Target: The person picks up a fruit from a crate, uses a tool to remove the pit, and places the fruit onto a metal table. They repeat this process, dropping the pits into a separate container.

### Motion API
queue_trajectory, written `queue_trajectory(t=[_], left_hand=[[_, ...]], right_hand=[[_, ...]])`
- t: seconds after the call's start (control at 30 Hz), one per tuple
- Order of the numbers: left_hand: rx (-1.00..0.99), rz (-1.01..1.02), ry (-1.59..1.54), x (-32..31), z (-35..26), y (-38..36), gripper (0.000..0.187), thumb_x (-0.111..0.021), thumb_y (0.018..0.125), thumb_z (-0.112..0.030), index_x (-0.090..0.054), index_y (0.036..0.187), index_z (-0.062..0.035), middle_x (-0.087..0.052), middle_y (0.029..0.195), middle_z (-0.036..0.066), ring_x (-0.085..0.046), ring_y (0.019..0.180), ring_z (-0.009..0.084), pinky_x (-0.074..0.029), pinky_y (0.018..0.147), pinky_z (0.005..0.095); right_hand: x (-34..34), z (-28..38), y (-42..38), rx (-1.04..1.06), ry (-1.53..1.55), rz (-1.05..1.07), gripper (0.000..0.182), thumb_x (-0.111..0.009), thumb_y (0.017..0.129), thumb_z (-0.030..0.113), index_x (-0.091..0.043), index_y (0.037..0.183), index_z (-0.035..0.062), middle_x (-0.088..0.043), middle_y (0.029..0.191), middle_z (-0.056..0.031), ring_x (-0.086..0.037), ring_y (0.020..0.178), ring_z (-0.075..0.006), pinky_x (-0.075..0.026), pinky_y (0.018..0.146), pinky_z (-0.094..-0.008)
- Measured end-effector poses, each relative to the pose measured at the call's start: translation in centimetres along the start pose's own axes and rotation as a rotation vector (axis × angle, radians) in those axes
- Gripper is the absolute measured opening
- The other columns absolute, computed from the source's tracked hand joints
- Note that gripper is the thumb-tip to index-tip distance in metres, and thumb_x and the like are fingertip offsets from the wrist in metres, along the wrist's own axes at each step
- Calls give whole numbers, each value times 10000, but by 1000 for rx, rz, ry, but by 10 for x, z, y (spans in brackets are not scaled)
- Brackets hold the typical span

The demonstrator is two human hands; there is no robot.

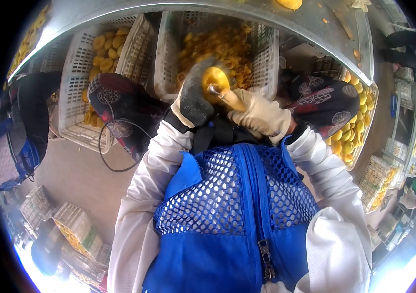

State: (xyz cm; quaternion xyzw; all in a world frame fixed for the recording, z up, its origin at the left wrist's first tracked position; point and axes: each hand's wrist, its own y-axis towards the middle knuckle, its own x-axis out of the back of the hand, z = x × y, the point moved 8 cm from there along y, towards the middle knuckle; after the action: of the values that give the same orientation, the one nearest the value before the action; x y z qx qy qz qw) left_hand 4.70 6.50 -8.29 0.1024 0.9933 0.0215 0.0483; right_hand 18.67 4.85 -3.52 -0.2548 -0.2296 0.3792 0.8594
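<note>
My left hand (196, 95), in a black and cream work glove, is wrapped round a yellow peach half (214, 76) with its hollow cut face toward me. My right hand (261, 113), in a cream glove, grips the light wooden handle of a pitting spoon (233, 100). The spoon's small metal end lies over the lower part of the cut face. Both hands are close together above the near edge of a white plastic crate (161, 73) of orange-yellow scraps and peelings (220, 46).
On the left, between table and knee, stands a crate (71, 93) of peach halves (108, 49). More halves (352, 129) fill a crate by the right knee. A metal table (169, 6) edges the far side. A thin dark cord (101, 146) loops beside the left leg. Another person (30, 112) sits at left.
</note>
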Motion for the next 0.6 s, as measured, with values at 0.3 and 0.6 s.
queue_trajectory(t=[0.3,0.6], left_hand=[[-36,-18,-123,-6,-12,-8,931,-760,675,115,-313,1481,-14,-594,1282,161,-600,1187,259,-497,1006,391],[-233,-24,-369,-12,-20,-13,928,-778,748,105,-273,1509,-59,-561,1322,169,-571,1232,281,-481,1038,414]], right_hand=[[3,16,-7,261,-370,-398,355,-573,984,395,-630,1107,66,-686,870,-205,-675,793,-393,-510,709,-435],[8,3,-2,351,-469,-242,403,-605,967,330,-594,1243,37,-682,889,-209,-679,749,-359,-525,684,-413]])
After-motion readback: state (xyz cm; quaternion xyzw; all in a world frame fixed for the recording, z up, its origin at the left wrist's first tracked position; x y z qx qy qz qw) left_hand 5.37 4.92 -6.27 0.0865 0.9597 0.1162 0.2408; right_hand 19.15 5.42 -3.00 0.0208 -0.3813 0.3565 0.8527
